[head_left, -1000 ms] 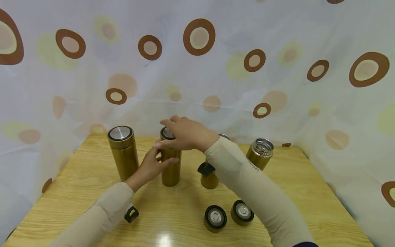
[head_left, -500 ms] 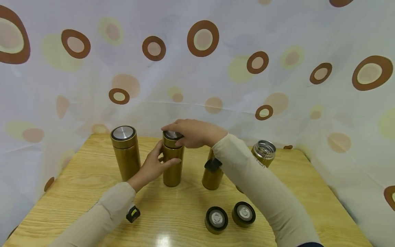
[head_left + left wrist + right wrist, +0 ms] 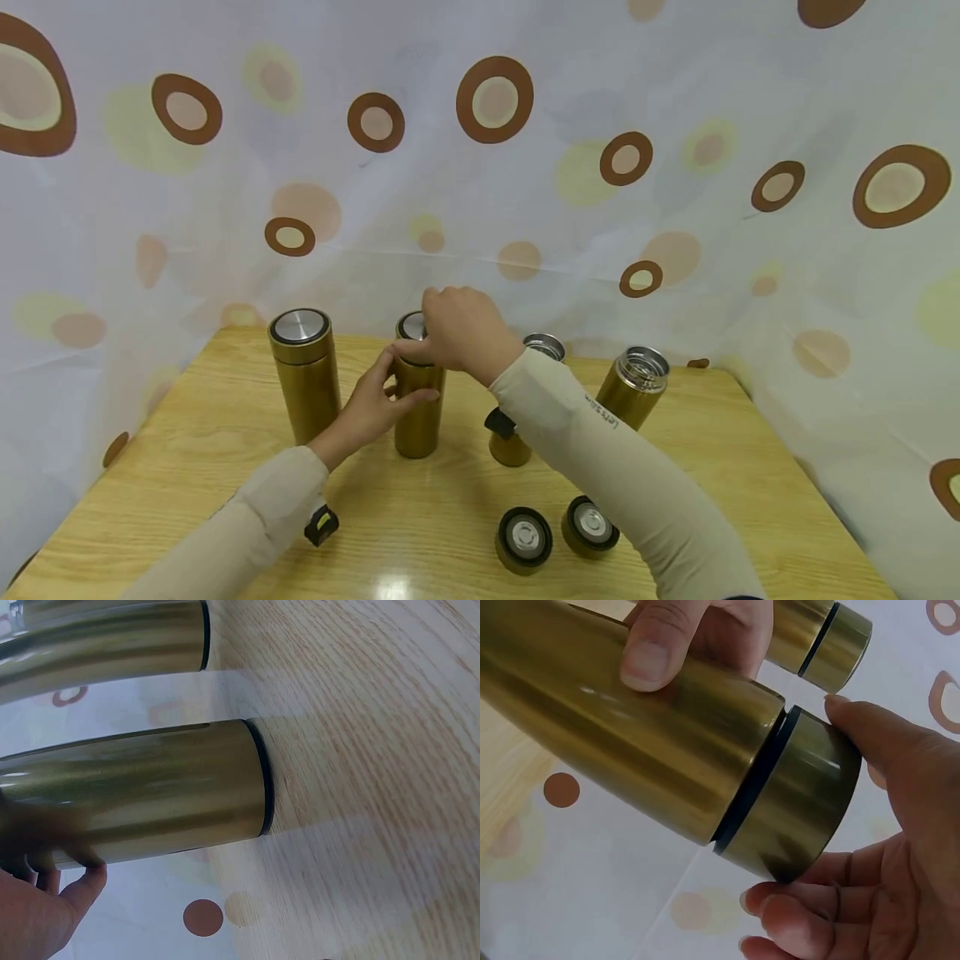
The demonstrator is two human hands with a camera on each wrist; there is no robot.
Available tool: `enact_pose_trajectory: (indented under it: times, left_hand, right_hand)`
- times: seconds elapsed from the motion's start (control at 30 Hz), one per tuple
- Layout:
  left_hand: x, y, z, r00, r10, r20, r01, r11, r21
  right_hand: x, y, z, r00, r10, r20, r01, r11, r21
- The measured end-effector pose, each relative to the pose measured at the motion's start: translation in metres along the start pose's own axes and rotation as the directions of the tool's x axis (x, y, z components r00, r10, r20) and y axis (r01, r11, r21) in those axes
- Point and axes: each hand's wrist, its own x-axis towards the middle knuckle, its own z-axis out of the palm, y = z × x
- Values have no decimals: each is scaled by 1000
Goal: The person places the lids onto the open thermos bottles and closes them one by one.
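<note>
A gold thermos (image 3: 417,433) stands upright on the table, and my left hand (image 3: 369,407) grips its upper body from the left. In the left wrist view the thumb and fingers of the left hand (image 3: 41,911) lie against the gold wall. My right hand (image 3: 467,329) pinches the thermos lid (image 3: 799,795) from above, thumb on one side and fingers on the other. A black band (image 3: 754,780) shows between lid and body. The lid's silver top (image 3: 411,325) is partly hidden by the right hand in the head view.
Left stands a second lidded gold thermos (image 3: 307,383). Two lidless thermoses, one behind the right forearm (image 3: 512,450) and one farther right (image 3: 636,387), show steel mouths. Two removed lids (image 3: 523,540) (image 3: 590,527) lie upside down in front. A patterned sheet (image 3: 480,192) hangs behind the table.
My right hand has shifted and turned about the lid, its fingers first spread over the top, now bunched at the far side with the thumb at the left. The left hand keeps its grip.
</note>
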Motion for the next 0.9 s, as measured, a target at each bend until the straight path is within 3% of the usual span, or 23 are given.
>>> enact_pose_trajectory:
  times: [0.2,0.33,0.5,0.67,0.8,0.9]
  left_hand:
    - [0,-3,0,1000,3,2,-3,1000,-1]
    - [-2,-4,0,1000,15,-1,-15,1000,-4]
    - [-2,-4,2,1000,17,14,-17,1000,-2]
    - [-3,-3,4,1000,9,6,-9,1000,-10]
    - [-2,-2,1,1000,5,-8,-5,1000,-6]
    - [0,-3,1,1000,-6,-8,6,1000,-6]
  right_hand:
    - [-4,3,-2,995,25,101,-28,999,21]
    - [-4,9,1,980,-107,170,84,987,140]
    - [-1,19,2,933,-324,158,261,910,322]
    - [0,27,-9,885,-438,157,346,845,408]
    - [-1,28,-15,866,-444,230,328,852,409]
    - [0,27,-14,881,-408,237,311,880,360]
